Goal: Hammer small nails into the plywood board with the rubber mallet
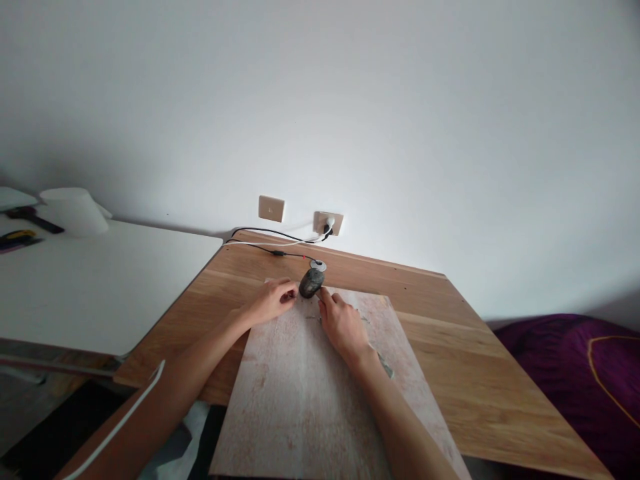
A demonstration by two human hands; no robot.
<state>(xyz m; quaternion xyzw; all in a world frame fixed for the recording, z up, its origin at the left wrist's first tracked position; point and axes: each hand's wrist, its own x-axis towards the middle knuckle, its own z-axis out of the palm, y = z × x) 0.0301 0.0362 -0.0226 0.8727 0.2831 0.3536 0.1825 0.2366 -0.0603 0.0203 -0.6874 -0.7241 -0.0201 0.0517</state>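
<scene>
My right hand (345,327) is wrapped around the handle of a mallet with a dark, rounded head (312,283). The mallet head is over the far part of a pale, worn wooden board (290,400). Just left of the head, my left hand (273,300) is closed in a pinch near the board's far left edge. Whatever its fingertips hold, if anything, is too small to make out. Small dark specks lie on the board below the mallet head. Something greyish (384,363) shows partly from behind my right wrist.
The board lies on a wooden table (450,360) against a white wall. Cables (280,253) run along the table's back to a wall socket (329,223). At left, a white table (100,287) carries a paper roll (75,210) and dark tools. A purple beanbag-like item (560,367) is at right.
</scene>
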